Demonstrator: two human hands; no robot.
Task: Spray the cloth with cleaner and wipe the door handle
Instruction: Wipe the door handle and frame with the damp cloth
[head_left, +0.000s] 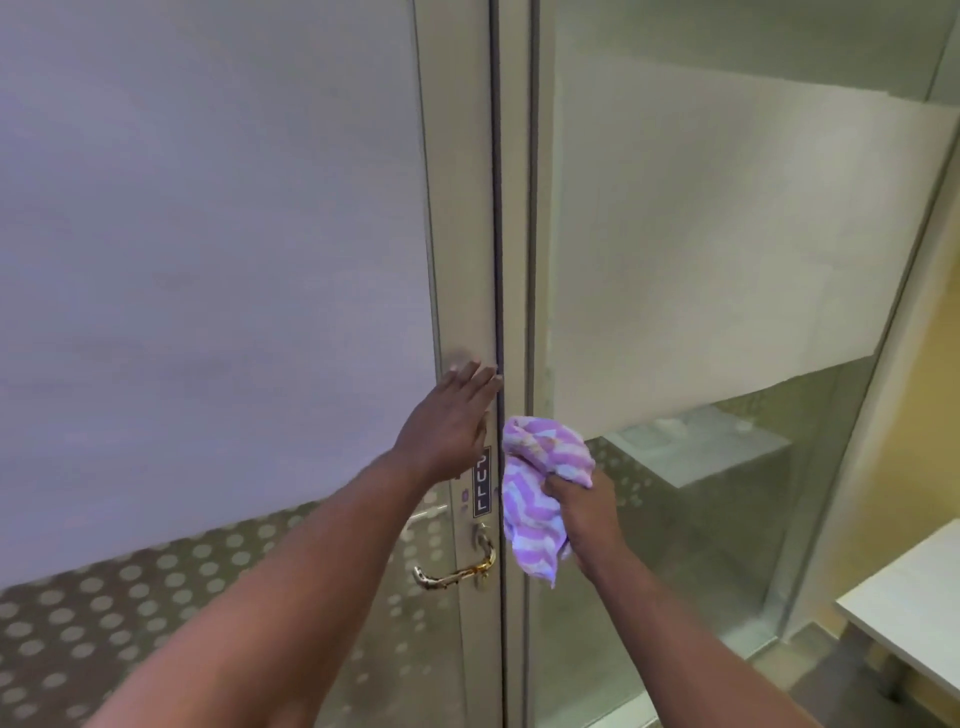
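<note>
Two bare forearms reach forward from the bottom edge toward a frosted glass door with a pale metal frame (457, 234). At the lower right corner sits one white tabletop (914, 603), nearest the viewer.

The right hand (584, 512) is closed in a fist around one bunched cloth with purple, white and pale blue zigzag stripes (540, 483). The cloth spills out above and below the fist and hangs in front of the dark seam between the door and the glass panel beside it (701, 260), just right of the door's edge.

Below and left of the cloth is one curved, shiny gold-coloured metal lever handle (457, 569), mounted on the door frame. Neither the cloth nor either hand touches it. Just above the handle is one small dark vertical sign reading PULL (482, 486).

Farther up, the left hand (452, 421) lies flat and open against the frame, fingers together and pointing upward, holding nothing. Its wrist sits just left of the sign.
</note>
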